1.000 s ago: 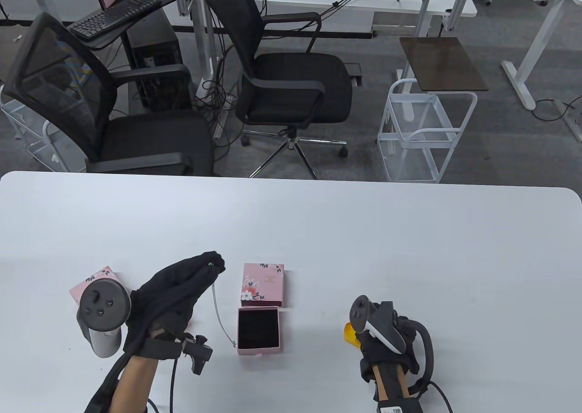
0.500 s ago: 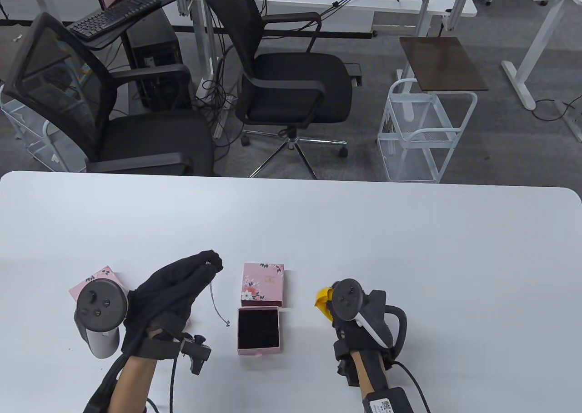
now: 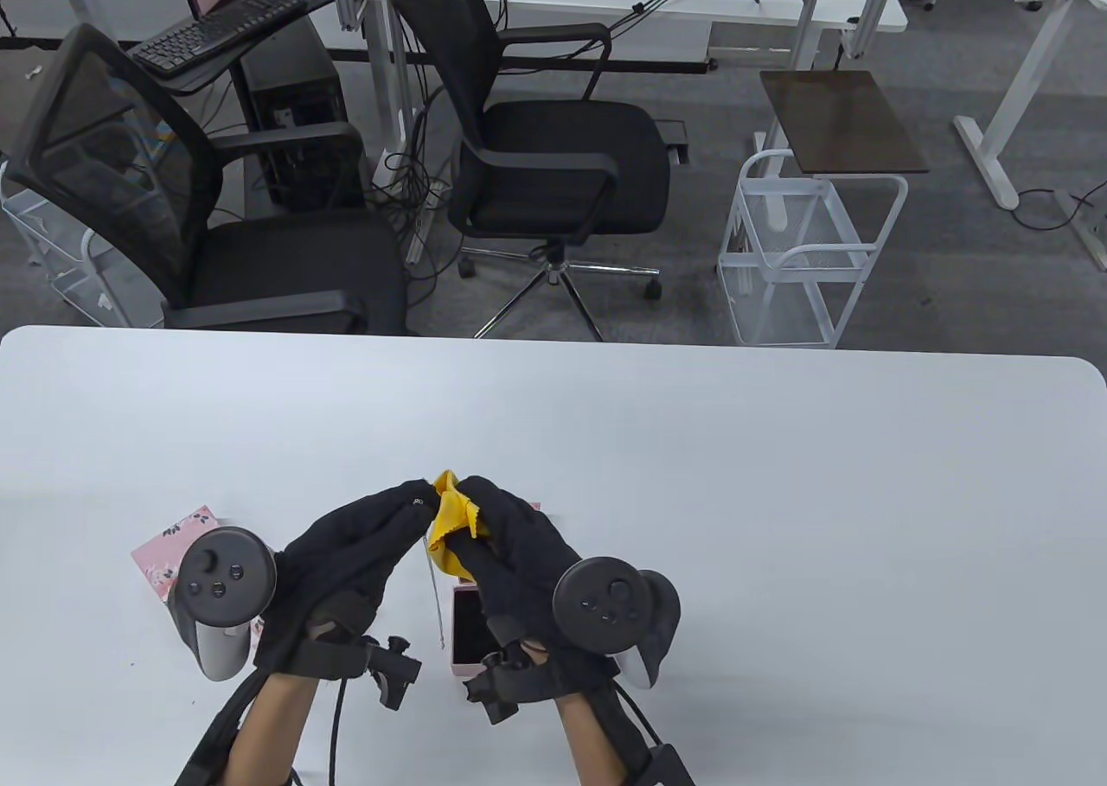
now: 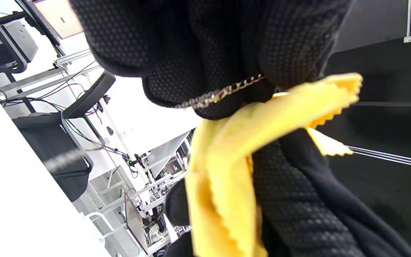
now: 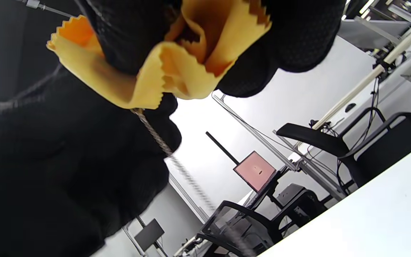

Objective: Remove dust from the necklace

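My left hand (image 3: 415, 502) pinches the top of a thin silver necklace (image 3: 435, 591) and holds it up, so the chain hangs down over the table. The chain shows at my left fingertips in the left wrist view (image 4: 223, 92) and hangs below the cloth in the right wrist view (image 5: 162, 146). My right hand (image 3: 471, 496) grips a yellow cloth (image 3: 451, 522) and holds it against the upper part of the chain, right beside my left fingertips. The cloth also shows in the left wrist view (image 4: 227, 167) and the right wrist view (image 5: 177, 78).
An open pink jewellery box (image 3: 467, 617) with a black lining sits under my hands, partly hidden by the right hand. A pink floral lid (image 3: 173, 537) lies at the left behind my left tracker. The white table (image 3: 778, 492) stretches right and back.
My right hand has moved left from the table's right side with the yellow cloth and now meets the necklace at my left fingertips. The left hand stayed up, holding the chain.
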Motion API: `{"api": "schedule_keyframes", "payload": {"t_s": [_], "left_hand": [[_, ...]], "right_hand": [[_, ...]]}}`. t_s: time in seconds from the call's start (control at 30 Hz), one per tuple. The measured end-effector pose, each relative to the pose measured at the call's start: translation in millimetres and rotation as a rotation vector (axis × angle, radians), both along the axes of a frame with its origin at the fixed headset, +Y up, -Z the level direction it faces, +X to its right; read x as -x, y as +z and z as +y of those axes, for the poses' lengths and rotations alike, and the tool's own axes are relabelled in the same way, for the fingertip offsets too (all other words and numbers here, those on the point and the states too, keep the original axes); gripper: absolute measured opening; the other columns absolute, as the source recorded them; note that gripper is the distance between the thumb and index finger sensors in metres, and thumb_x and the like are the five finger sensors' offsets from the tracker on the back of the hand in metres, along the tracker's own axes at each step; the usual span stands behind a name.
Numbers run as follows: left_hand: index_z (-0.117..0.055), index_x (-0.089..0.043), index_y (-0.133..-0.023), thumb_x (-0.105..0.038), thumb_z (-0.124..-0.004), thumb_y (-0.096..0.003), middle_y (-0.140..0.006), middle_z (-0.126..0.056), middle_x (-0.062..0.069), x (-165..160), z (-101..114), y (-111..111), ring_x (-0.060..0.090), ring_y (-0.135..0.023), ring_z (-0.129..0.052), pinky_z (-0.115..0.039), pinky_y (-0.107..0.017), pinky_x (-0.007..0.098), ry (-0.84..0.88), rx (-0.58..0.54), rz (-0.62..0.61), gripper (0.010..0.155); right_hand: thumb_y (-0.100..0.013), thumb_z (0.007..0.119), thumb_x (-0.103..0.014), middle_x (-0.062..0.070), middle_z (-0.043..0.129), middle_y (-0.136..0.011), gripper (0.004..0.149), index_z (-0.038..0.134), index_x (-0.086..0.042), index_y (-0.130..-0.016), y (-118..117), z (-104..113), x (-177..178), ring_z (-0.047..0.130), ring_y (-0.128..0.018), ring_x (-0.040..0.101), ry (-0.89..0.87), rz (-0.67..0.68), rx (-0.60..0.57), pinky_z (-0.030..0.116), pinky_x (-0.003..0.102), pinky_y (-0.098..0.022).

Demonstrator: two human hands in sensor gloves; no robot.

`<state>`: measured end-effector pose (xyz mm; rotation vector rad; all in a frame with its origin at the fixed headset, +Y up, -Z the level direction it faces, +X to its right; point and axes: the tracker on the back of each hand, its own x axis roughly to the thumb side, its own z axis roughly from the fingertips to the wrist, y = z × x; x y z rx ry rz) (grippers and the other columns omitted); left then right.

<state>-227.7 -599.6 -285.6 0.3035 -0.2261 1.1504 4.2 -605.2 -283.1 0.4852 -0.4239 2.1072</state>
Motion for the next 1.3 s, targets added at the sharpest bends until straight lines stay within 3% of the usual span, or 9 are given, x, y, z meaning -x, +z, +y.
{"api": "schedule_keyframes", "payload": {"t_s": [0.37,0.57,0.7,1.0,1.3], "left_hand": [[-0.093,-0.029,-0.085,-0.049,-0.087,-0.053,-0.081,-0.104,0.0,-4,-2,1,0.02,-0.071,-0.1,-0.087,-0.051,0.042,0.03,0.001,0.016,0.038],[-0.093,-0.026,-0.086,-0.047,-0.088,-0.0536,-0.082,-0.103,0.002,-17,-3,7,0.02,-0.072,-0.1,-0.087,-0.052,0.043,0.079,0.01,-0.014,0.039],[-0.092,-0.026,-0.086,-0.047,-0.087,-0.0536,-0.083,-0.102,0.002,-23,-3,8,0.021,-0.074,-0.099,-0.086,-0.053,0.043,0.077,0.005,-0.037,0.039],[-0.093,-0.029,-0.085,-0.049,-0.088,-0.0527,-0.093,-0.096,0.003,-29,-2,14,0.025,-0.081,-0.092,-0.081,-0.058,0.045,-0.09,-0.05,0.099,0.039],[-0.095,-0.03,-0.083,-0.048,-0.087,-0.0524,-0.092,-0.096,0.001,-31,0,18,0.023,-0.081,-0.092,-0.082,-0.058,0.043,-0.196,-0.151,0.195,0.036]], "right_hand": [[-0.059,0.078,-0.038,0.028,0.071,-0.104,0.066,0.056,-0.003,-0.111,13,-4,21,0.083,-0.08,0.047,0.089,-0.076,-0.117,0.072,0.056,-0.06],[-0.056,0.082,-0.043,0.029,0.073,-0.101,0.074,0.057,0.0,-0.11,24,-2,28,0.085,-0.078,0.046,0.165,-0.235,-0.233,0.074,0.055,-0.058],[-0.054,0.082,-0.045,0.025,0.082,-0.093,0.07,0.064,-0.001,-0.105,27,-1,25,0.09,-0.069,0.041,0.22,-0.336,-0.348,0.078,0.051,-0.054],[-0.058,0.082,-0.037,0.019,0.092,-0.079,0.052,0.074,-0.003,-0.097,21,-6,23,0.097,-0.055,0.033,0.2,-0.385,-0.294,0.082,0.048,-0.047],[-0.065,0.072,-0.032,0.02,0.09,-0.082,0.045,0.071,-0.002,-0.098,16,-3,22,0.095,-0.059,0.037,0.228,-0.271,-0.154,0.08,0.05,-0.05]]}}
